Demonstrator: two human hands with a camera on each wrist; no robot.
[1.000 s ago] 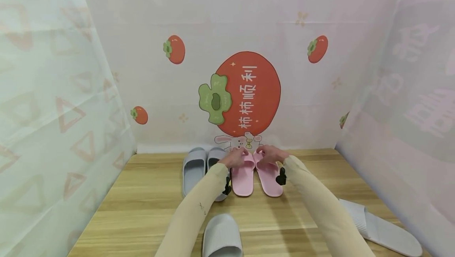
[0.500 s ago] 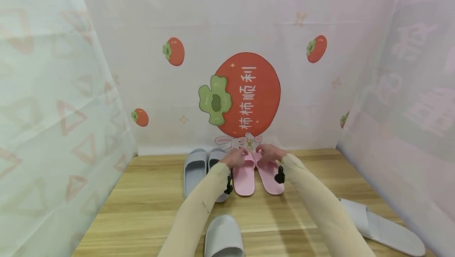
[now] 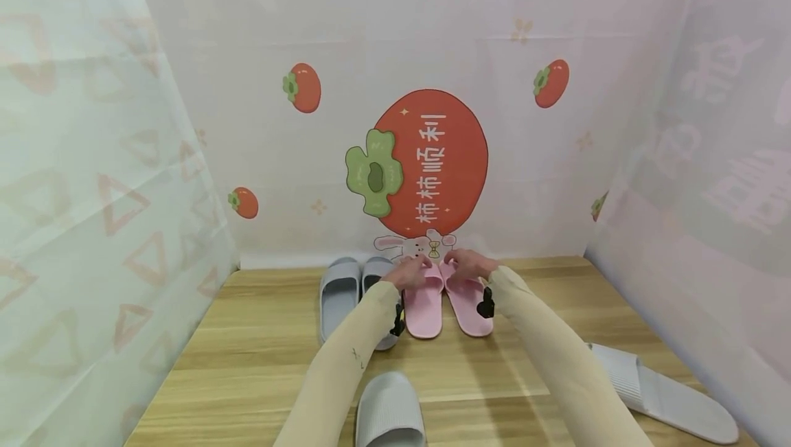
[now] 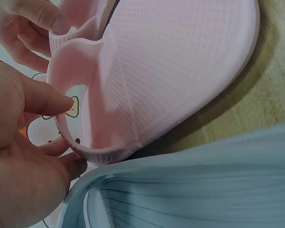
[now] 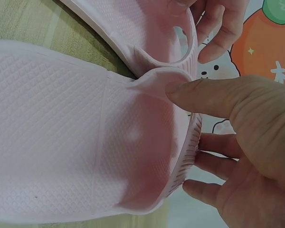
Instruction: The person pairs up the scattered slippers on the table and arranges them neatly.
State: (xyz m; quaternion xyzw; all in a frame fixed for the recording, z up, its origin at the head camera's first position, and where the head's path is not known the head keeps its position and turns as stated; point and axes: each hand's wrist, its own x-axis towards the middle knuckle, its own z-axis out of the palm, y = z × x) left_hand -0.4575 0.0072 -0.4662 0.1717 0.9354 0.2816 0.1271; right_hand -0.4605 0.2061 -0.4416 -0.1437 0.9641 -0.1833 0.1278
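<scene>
Pinching with both hands: the left hand (image 3: 408, 273) is holding the strap of the left pink moulded slipper (image 3: 423, 313), and the right hand (image 3: 472, 264) is gripping the strap of the right pink moulded slipper (image 3: 471, 313), fingers against its ribbed outer face. Both are lying at the far edge of the yellow-brown wood-grain surface (image 3: 266, 327), toes toward the white printed back wall (image 3: 544, 179), straps meeting, heels spreading around a narrow wedge of board. Blue-grey slide slippers (image 3: 338, 299), a pair, are crowding close on the left, one partly hidden by the cream left sleeve (image 3: 340, 364). More room is showing rightward, where boards are stretching toward a pale grey slipper (image 3: 686, 406) lying aslant near the grey-and-white right wall (image 3: 692, 227). Another, a pale grey ribbed slipper (image 3: 388, 402), is sitting nearer the viewer, its heel running out of view.

Grain is running side to side. Persimmons, white characters and a rabbit are decorating the back wall; triangle outlines are patterning the pale left wall (image 3: 93, 158).

Pink footbeds are showing a fine crosshatch; the pale grey straps are carrying parallel ribs. Black wrist-worn gear (image 3: 486, 303) is sitting below each hand.
</scene>
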